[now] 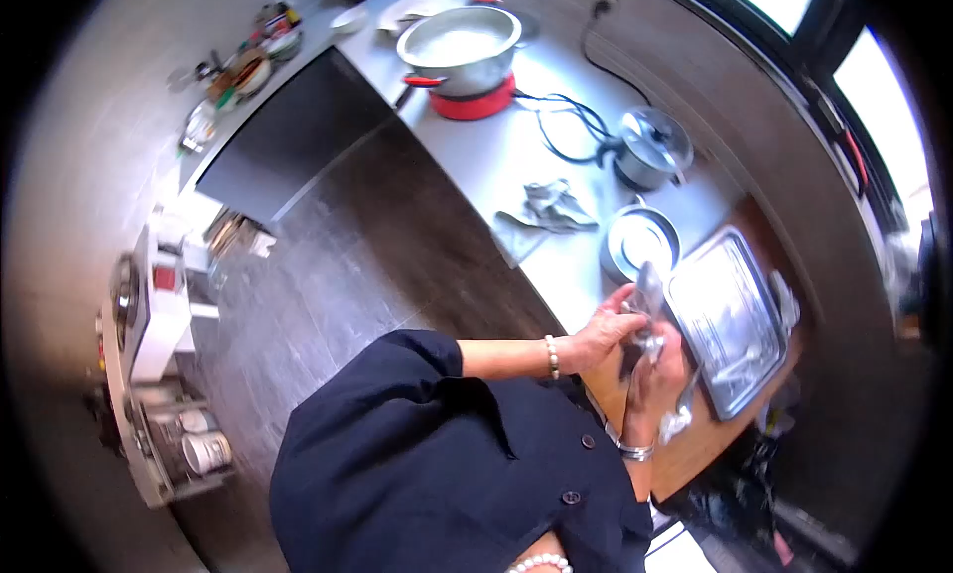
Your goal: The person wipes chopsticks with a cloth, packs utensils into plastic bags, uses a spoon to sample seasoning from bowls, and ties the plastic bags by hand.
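My left hand [593,344], with a beaded bracelet at its wrist, is closed with its fingers around a shiny greyish thing [648,287]. That thing is long and rounded at its upper end, somewhat like a spoon; blur hides its kind. My right hand [662,367], a silver bangle at the wrist, closes on the lower part of it, where something pale and crumpled shows. Just beyond the fingers stands a light metal pot [613,263]. To the right lies a rectangular metal tray [720,320], with a clear crumpled piece on its lower part.
A large pot [457,67] stands on a red hot plate [473,104] at the back of the counter. Nearer are a glass-lidded pot [650,161], a black cable [558,141] and a crumpled grey cloth [556,206]. A drawer unit [179,444] stands open at left.
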Available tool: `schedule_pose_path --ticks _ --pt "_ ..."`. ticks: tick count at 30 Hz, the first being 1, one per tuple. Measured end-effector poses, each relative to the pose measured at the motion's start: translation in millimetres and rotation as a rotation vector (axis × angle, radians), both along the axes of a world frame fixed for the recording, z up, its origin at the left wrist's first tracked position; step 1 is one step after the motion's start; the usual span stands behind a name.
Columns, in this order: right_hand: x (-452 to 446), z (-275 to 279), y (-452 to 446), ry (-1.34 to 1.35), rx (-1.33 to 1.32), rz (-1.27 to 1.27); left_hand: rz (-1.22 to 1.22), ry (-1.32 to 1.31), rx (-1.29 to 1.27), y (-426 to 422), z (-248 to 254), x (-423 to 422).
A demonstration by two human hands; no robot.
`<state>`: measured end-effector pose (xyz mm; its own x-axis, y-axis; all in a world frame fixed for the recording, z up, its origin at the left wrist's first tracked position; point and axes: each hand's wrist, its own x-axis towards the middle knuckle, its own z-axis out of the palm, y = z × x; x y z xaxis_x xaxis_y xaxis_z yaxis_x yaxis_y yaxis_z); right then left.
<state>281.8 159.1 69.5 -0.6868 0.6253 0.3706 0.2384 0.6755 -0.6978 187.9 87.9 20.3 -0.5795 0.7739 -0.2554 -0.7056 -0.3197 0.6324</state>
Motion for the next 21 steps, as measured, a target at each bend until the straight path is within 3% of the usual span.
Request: schedule_pose_path --ticks 2,5,6,9,12,14,17,21 --pt "-1 15 -11 0.057 -0.002 0.095 0.014 -0.068 0.068 2 13 -7" --pt "-1 22 -13 0.095 -0.098 0.250 -0.169 -0.231 0.059 -7 -5 -13" --pt "-4 3 -7 0.111 -0.039 0.317 -0.228 -0.208 0.142 -12 11 -13" --pt "-5 -6 -3 0.046 0.106 0.442 -0.446 -0.097 -0.034 -14 -6 -26" --pt "-11 22 1 -0.036 0.330 0.566 -0.276 0.393 0.049 -21 -26 -20" --pt "-15 25 7 -0.049 0.422 0.632 -0.109 0.440 0.140 -22 1 -7" --pt "-9 21 19 -0.005 -0.550 0.435 -0.264 0.172 -0.029 -27 33 -16" --pt "-10 -3 33 0.198 -1.014 0.418 -0.147 -0.144 0.068 -17 41 -16"
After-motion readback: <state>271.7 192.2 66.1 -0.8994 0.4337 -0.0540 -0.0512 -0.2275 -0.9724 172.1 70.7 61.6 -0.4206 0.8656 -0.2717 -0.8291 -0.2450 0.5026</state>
